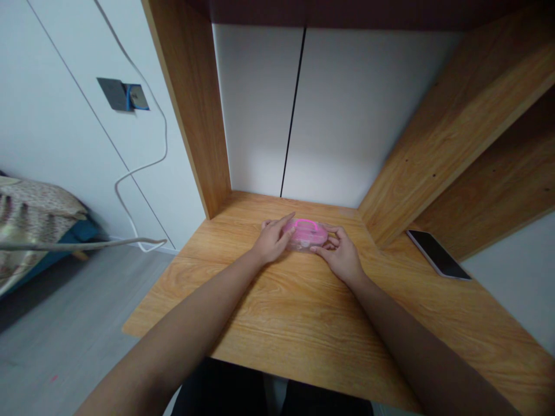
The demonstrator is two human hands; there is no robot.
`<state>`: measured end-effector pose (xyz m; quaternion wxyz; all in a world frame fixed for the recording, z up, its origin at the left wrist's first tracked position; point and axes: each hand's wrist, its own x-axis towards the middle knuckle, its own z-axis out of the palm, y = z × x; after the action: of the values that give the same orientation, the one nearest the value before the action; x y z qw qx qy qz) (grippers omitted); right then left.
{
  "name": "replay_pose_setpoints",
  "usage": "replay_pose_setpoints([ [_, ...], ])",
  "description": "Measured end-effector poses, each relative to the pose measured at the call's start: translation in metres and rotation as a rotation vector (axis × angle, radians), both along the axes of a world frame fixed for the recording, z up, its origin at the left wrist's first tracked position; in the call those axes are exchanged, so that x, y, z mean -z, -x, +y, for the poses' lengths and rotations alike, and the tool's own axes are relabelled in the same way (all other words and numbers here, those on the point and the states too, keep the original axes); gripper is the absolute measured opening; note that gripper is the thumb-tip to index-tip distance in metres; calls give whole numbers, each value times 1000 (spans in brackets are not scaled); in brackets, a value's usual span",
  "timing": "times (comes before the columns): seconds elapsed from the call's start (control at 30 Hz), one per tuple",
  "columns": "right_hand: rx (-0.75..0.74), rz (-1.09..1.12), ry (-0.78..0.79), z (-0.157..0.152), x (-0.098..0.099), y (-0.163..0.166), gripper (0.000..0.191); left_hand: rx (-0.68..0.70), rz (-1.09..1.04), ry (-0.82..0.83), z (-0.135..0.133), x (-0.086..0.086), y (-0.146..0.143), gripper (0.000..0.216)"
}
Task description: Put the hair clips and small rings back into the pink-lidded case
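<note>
A small pink, see-through plastic case (309, 236) with a bright pink handle sits on the wooden desk (281, 306), toward the back. My left hand (274, 238) grips its left end, with the thumb on the near side and a finger stretched over the top. At the right end, my right hand (340, 254) has its thumb at the front lower edge and its fingers curled around the side. The case looks closed. What is inside it is too blurred to make out.
A phone (439, 254) lies on the desk at the right, beyond an upright wooden panel (433, 150). Another wooden panel (191, 104) stands at the left. A white cable (165, 133) hangs by a wall socket (124, 95). A patterned cloth (39, 214) lies at far left.
</note>
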<state>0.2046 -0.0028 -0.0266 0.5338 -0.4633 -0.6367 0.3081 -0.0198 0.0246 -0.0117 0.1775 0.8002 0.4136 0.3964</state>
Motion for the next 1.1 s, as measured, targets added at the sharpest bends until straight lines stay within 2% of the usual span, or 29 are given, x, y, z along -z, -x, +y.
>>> replay_pose_setpoints([
  [0.23, 24, 0, 41, 1, 0, 1, 63, 15, 3, -10, -1, 1, -1, 58],
  [0.4, 4, 3, 25, 1, 0, 2, 71, 21, 29, -36, 0, 2, -2, 76],
  [0.57, -11, -10, 15, 0, -1, 3, 76, 17, 45, -36, 0, 2, -2, 76],
  [0.87, -12, -56, 9, 1, 1, 1, 59, 21, 45, -57, 0, 1, -3, 74],
  [1.1, 8, -103, 4, 3, 6, -2, 55, 36, 26, -52, 0, 2, -4, 66],
])
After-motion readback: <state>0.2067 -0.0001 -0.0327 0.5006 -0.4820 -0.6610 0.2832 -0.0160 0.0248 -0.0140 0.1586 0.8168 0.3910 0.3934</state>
